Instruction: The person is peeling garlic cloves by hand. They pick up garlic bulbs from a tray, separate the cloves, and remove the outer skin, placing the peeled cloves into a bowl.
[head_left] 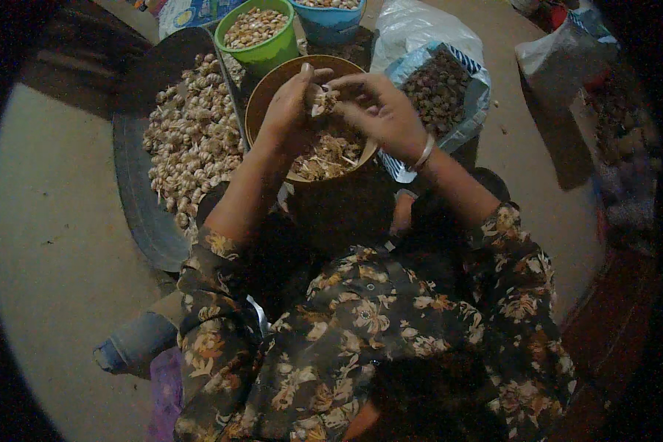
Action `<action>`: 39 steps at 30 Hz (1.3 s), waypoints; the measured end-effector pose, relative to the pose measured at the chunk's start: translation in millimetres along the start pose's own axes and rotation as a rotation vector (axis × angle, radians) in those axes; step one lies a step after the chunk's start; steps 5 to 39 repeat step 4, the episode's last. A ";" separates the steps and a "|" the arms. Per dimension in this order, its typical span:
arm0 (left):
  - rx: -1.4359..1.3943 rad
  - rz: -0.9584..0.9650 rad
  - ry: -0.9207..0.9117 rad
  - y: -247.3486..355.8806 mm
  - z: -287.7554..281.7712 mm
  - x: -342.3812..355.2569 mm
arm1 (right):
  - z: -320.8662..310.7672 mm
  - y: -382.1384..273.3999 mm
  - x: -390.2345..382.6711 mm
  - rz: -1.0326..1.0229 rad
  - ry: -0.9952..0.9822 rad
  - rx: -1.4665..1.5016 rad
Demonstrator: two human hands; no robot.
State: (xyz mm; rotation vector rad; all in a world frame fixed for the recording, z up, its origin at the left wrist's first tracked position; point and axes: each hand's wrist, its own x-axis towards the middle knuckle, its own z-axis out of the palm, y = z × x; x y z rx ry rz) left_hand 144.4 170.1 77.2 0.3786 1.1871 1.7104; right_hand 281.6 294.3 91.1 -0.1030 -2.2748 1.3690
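Note:
Over a yellow-brown tub (pixel 252 110), my left hand (pixel 283 110) grips a partly broken garlic bulb (pixel 320 103), thumb upright beside it. From the other side my right hand (pixel 390 121), with a bangle on its wrist, pinches at the bulb's brown end; its thumb is slightly blurred. Dry garlic stalks and husks (pixel 328 158) lie in the tub below both hands. Left of the tub, a wide dark basin (pixel 136 184) holds a heap of whole garlic bulbs (pixel 191 140).
Behind the tub stand a green bucket (pixel 269 55) and a blue bucket (pixel 331 26), both filled with separated cloves. A plastic bag (pixel 479 103) of dark brown clumps leans at the right, before a white sack (pixel 423 29). More sacks (pixel 567 55) lie far right.

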 end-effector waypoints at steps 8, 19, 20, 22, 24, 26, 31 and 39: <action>-0.081 -0.047 0.043 14.2 26.9 -18.3 | 16.3 17.7 -2.8 -0.024 0.067 -0.029; -0.081 -0.047 0.043 14.2 26.9 -18.3 | 16.3 17.7 -2.8 -0.024 0.067 -0.029; -0.081 -0.047 0.043 14.2 26.9 -18.3 | 16.3 17.7 -2.8 -0.024 0.067 -0.029; -0.081 -0.047 0.043 14.2 26.9 -18.3 | 16.3 17.7 -2.8 -0.024 0.067 -0.029; -0.081 -0.047 0.043 14.2 26.9 -18.3 | 16.3 17.7 -2.8 -0.024 0.067 -0.029; -0.081 -0.047 0.043 14.2 26.9 -18.3 | 16.3 17.7 -2.8 -0.024 0.067 -0.029; -0.081 -0.047 0.043 14.2 26.9 -18.3 | 16.3 17.7 -2.8 -0.024 0.067 -0.029; -0.081 -0.047 0.043 14.2 26.9 -18.3 | 16.3 17.7 -2.8 -0.024 0.067 -0.029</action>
